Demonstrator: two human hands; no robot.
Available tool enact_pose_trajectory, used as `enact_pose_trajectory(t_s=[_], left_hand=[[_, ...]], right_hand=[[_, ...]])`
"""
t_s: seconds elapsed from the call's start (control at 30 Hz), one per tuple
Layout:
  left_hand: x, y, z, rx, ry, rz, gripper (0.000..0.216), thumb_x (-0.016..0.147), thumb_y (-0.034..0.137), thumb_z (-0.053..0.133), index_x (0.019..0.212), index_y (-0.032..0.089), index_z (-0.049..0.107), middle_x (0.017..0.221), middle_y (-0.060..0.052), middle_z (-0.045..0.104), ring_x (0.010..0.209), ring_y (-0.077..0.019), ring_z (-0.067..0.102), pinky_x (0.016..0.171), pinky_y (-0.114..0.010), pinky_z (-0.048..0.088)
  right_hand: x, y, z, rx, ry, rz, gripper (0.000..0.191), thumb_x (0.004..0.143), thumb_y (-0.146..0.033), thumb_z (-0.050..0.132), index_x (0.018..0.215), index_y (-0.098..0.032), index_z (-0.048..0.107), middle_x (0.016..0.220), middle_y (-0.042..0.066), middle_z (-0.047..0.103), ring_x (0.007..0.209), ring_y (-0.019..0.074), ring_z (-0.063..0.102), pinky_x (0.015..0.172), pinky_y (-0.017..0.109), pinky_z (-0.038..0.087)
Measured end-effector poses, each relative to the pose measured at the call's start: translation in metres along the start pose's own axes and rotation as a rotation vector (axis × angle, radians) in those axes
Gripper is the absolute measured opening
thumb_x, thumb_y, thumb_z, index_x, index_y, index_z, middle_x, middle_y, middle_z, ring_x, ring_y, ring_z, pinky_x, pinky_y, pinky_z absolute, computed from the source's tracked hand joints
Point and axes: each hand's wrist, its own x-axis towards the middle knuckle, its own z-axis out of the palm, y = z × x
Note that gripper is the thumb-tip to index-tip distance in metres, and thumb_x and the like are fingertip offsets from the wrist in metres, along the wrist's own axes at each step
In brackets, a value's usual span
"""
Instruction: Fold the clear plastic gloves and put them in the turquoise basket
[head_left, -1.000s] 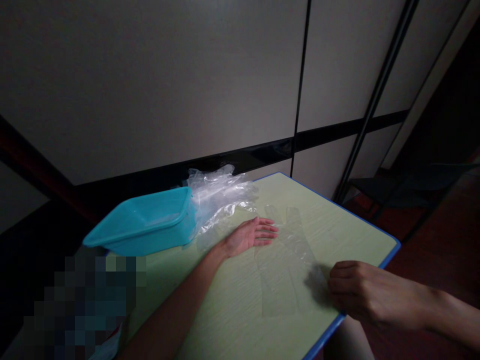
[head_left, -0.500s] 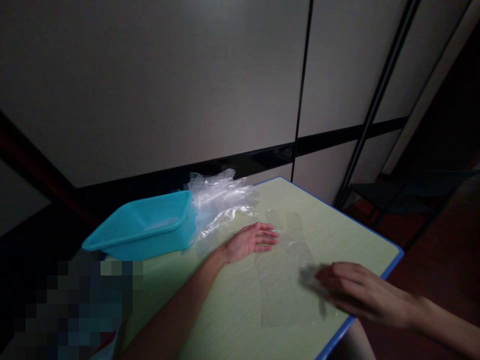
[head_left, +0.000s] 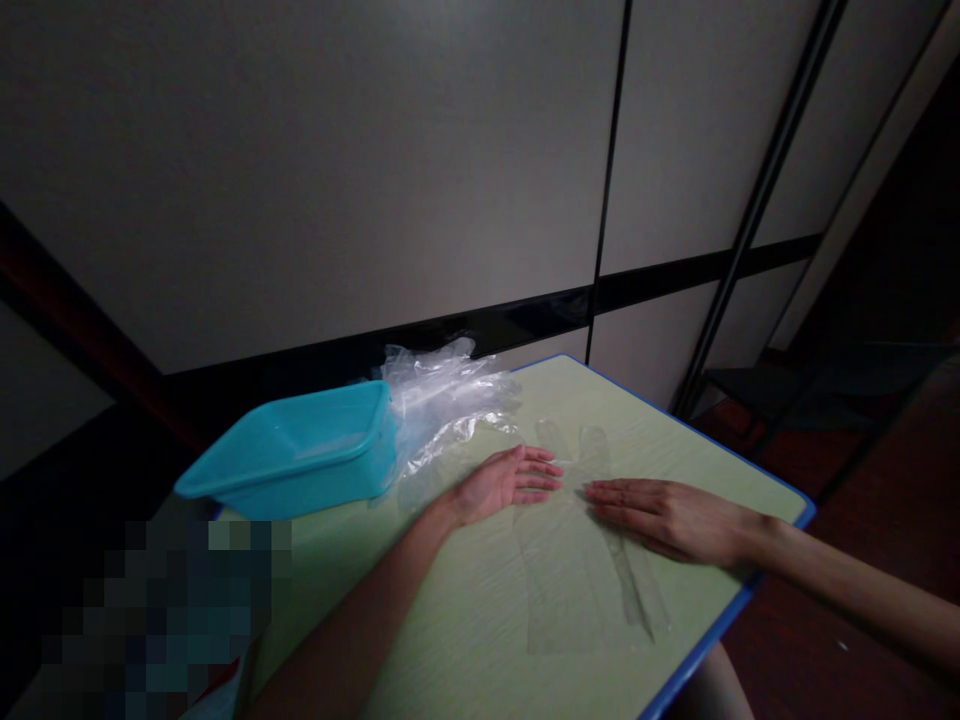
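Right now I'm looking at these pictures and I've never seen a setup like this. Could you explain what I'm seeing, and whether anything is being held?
There's no machine here: these are a person's bare hands, seen by one camera worn on the head, looking forward and down. The left hand lies open on a pale green table with a blue edge. The right hand is flat, fingers stretched out over a thin, clear plastic piece spread on the table. Farther back is a pile of crinkled clear plastic, beside a turquoise tub. Neither hand seems to have anything closed in its grip, though the right palm is hidden.
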Motion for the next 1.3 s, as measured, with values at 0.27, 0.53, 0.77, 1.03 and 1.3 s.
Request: enact_pose_trajectory(t_s=[0.27,0.53,0.77,1.03,1.3], left_hand=[[0.000,0.000,-0.002,0.011,-0.019,0.001,0.033,0.088,0.035,0.040,0.106,0.011,0.053,0.112,-0.016,0.056,0.102,-0.0251,0.054,0.090,-0.042,0.034],[0.000,0.000,-0.002,0.013,-0.014,-0.008,0.033,0.088,0.037,0.040,0.105,0.013,0.054,0.111,-0.015,0.056,0.103,-0.0248,0.053,0.091,-0.042,0.033],[0.000,0.000,-0.001,0.012,-0.003,-0.011,0.035,0.089,0.037,0.037,0.106,0.011,0.054,0.110,-0.016,0.056,0.103,-0.0256,0.053,0.090,-0.041,0.034],[0.001,0.003,0.001,-0.012,0.033,-0.048,0.039,0.091,0.039,0.032,0.104,0.010,0.055,0.106,-0.016,0.058,0.099,-0.0254,0.056,0.092,-0.043,0.033],[0.003,0.003,0.000,-0.075,0.091,-0.079,0.049,0.092,0.044,0.024,0.103,0.009,0.057,0.105,-0.014,0.061,0.091,-0.0186,0.059,0.089,-0.034,0.035]], right_hand=[[-0.002,0.002,0.002,0.043,-0.050,-0.030,0.044,0.089,-0.007,0.031,0.133,-0.010,0.029,0.129,0.015,0.043,0.125,0.0176,0.029,0.102,0.038,0.031],[0.000,0.004,0.002,0.064,-0.026,-0.073,0.042,0.090,-0.008,0.031,0.132,-0.010,0.032,0.128,0.015,0.045,0.124,0.0176,0.032,0.099,0.035,0.036],[-0.001,0.006,0.000,0.225,-0.046,-0.029,0.041,0.089,-0.017,0.035,0.129,-0.010,0.037,0.128,0.013,0.046,0.121,0.0178,0.037,0.098,0.034,0.038],[0.007,0.008,0.003,0.595,0.160,0.214,0.033,0.091,-0.024,0.031,0.112,-0.013,0.054,0.104,0.009,0.062,0.093,0.0171,0.057,0.082,0.031,0.044],[0.030,0.029,0.009,1.229,0.292,0.675,0.038,0.072,-0.049,0.051,0.067,-0.012,0.061,0.066,0.004,0.063,0.058,0.0137,0.055,0.056,0.025,0.041]])
